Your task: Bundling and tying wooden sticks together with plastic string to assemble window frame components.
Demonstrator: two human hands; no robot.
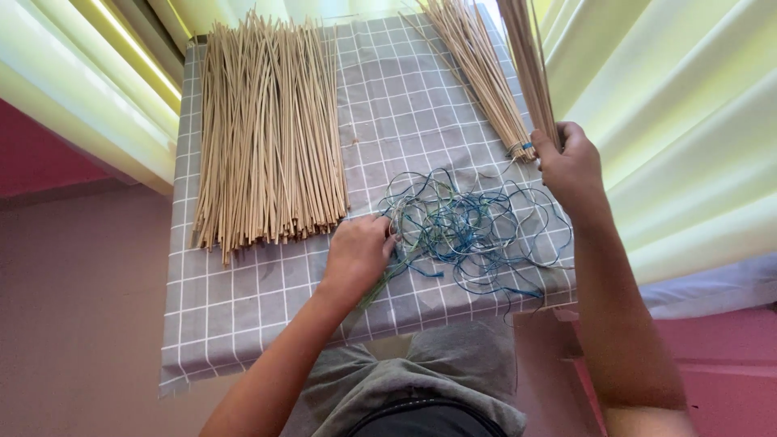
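My right hand [571, 166] grips the lower end of a bunch of thin tan sticks [530, 65] that rises towards the top edge of the view. Beside it lies a second tan bundle [477, 73], tied near its end with blue wire. My left hand [356, 252] rests with curled fingers at the left edge of a tangle of blue and green wires [473, 231]; its fingertips touch the strands. A large loose pile of tan sticks [267, 129] lies to the left of that hand. Everything sits on a small table with a grey checked cloth [243, 299].
Pale green curtains [688, 121] hang to the right and at the upper left. The floor and wall around the table are pink [81, 324]. My lap in grey clothing [421, 388] is against the table's near edge.
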